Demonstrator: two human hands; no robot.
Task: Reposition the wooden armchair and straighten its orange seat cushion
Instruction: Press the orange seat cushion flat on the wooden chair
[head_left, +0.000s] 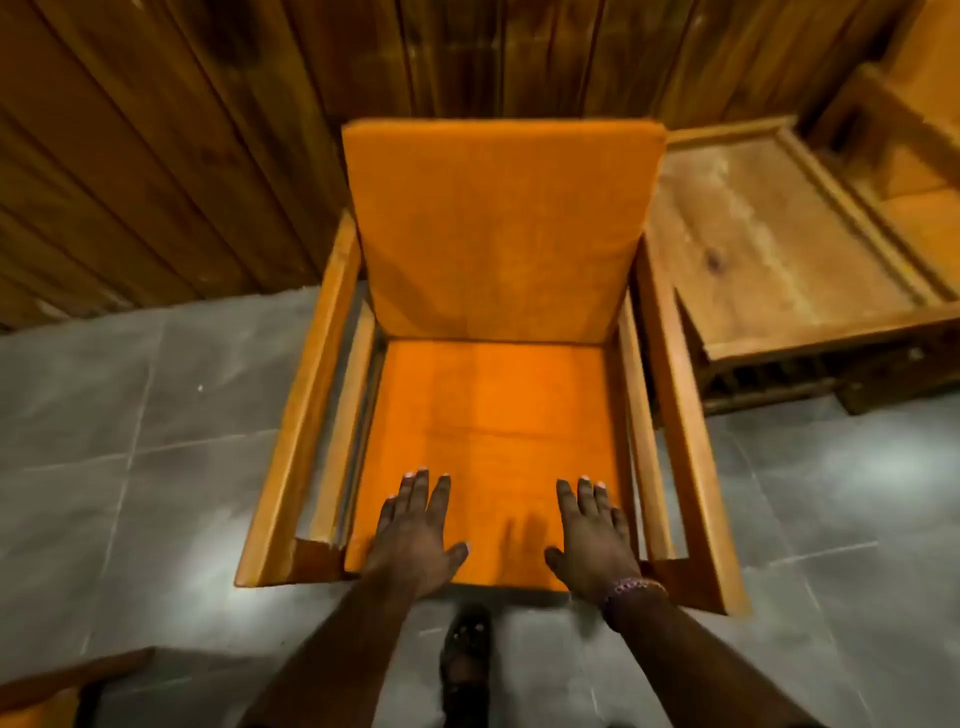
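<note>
**Both hands flat on the orange seat**

Grey floor tiles (104, 415) and a plank wall (156, 156) surround the wooden armchair (291, 431). On the front of its orange seat cushion (493, 415), the left hand (415, 540) and right hand (589, 540) lie flat, fingers spread. Just right stands a low wooden tabletop (769, 249).

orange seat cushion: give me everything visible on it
The flat, square orange fabric seat cushion lies level in the wooden armchair frame, between the armrests, its rear edge meeting the upright orange back cushion. A faint crease crosses its middle. The left hand and right hand press palm-down, fingers spread, near its front edge.
</note>
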